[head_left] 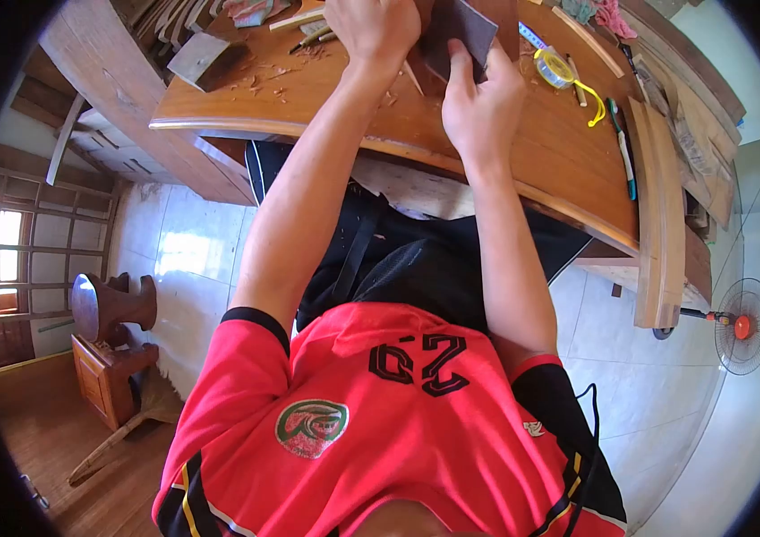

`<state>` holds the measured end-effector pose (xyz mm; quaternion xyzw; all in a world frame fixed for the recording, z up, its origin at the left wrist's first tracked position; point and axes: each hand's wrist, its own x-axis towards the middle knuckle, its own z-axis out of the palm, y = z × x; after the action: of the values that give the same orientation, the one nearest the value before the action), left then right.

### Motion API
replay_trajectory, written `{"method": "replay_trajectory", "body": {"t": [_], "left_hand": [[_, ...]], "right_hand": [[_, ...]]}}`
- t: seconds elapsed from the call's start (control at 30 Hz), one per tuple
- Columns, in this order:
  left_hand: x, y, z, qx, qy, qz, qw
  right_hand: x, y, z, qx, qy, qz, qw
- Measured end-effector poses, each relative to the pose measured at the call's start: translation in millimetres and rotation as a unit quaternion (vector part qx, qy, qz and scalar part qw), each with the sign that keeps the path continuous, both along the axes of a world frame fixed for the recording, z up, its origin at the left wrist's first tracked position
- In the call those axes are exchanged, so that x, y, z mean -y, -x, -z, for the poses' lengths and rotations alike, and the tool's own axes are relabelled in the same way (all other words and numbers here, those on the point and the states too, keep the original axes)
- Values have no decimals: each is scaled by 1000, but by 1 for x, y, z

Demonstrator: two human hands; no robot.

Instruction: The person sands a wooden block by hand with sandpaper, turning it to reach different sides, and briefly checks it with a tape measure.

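Note:
My right hand [485, 103] is closed on a dark, flat sheet [471, 34] that looks like sandpaper, with the thumb pressed on its face. Directly behind and beside that sheet is a reddish-brown wooden piece [507, 27], partly cut off by the top of the view. My left hand [375, 34] is curled closed just left of the sheet. Its fingertips are hidden, so what it grips cannot be made out. Both hands are over the near part of a brown wooden table [541, 152].
Wood shavings [277, 92] are scattered left of my hands, near a wooden block [207, 61]. A tape measure [555, 69] with a yellow strap lies to the right. Long boards [657, 215] line the right edge. A fan [745, 326] stands beyond them.

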<state>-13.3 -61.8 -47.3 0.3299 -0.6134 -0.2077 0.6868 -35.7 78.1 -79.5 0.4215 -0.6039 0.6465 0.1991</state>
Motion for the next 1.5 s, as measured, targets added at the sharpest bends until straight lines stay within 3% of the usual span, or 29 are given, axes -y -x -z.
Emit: {"method": "replay_trajectory", "body": {"t": [0.13, 0.27, 0.33, 0.4, 0.5, 0.63, 0.67, 0.77, 0.8, 0.93, 0.97, 1.0, 1.03, 1.13, 1.23, 1.37, 1.5], "left_hand": [[-27, -23, -23, 32, -86, 174, 980], [-1, -4, 2, -1, -16, -1, 1000], [-14, -12, -9, 8, -42, 54, 998], [-23, -23, -16, 50, -122, 127, 983], [-9, -17, -6, 13, -80, 61, 995], [-14, -20, -11, 22, -73, 61, 995], [-25, -29, -19, 14, -98, 150, 984], [-19, -27, -17, -3, -81, 132, 988], [3, -12, 3, 7, -57, 32, 998], [-16, -19, -10, 3, -72, 64, 995], [-24, -29, -14, 26, -95, 106, 990], [-29, -40, -22, 45, -113, 147, 982], [-31, -45, -29, 62, -129, 190, 971], [-3, -17, -5, 13, -60, 59, 996], [-11, -15, -4, 23, -75, 65, 995], [-8, -12, -2, 23, -68, 59, 996], [-12, -13, -1, 27, -60, 76, 995]], "right_hand": [[-3, -4, -13, 54, -20, 0, 998], [-3, -6, -9, 65, -31, -12, 997], [-6, -2, -17, 90, -80, -3, 993], [-4, -4, -19, 83, -23, -16, 996], [1, -7, -8, 51, 12, -35, 998], [0, 5, -18, 35, -1, -20, 999], [-1, 4, -25, 72, -16, -28, 997], [-1, -1, -15, 53, -45, -25, 997], [0, 1, -4, 15, -20, -38, 999], [-6, -2, -24, 73, -60, -46, 994], [-7, -1, -33, 108, -64, -61, 990], [1, 0, -30, 76, 12, -80, 994], [-2, -1, -25, 65, -7, -73, 995], [-4, 2, -5, 28, -39, -46, 998], [-9, 2, -16, 77, -96, -34, 992], [-5, 2, 0, 50, -46, -22, 997], [-11, 7, -20, 64, -56, -39, 996]]}}
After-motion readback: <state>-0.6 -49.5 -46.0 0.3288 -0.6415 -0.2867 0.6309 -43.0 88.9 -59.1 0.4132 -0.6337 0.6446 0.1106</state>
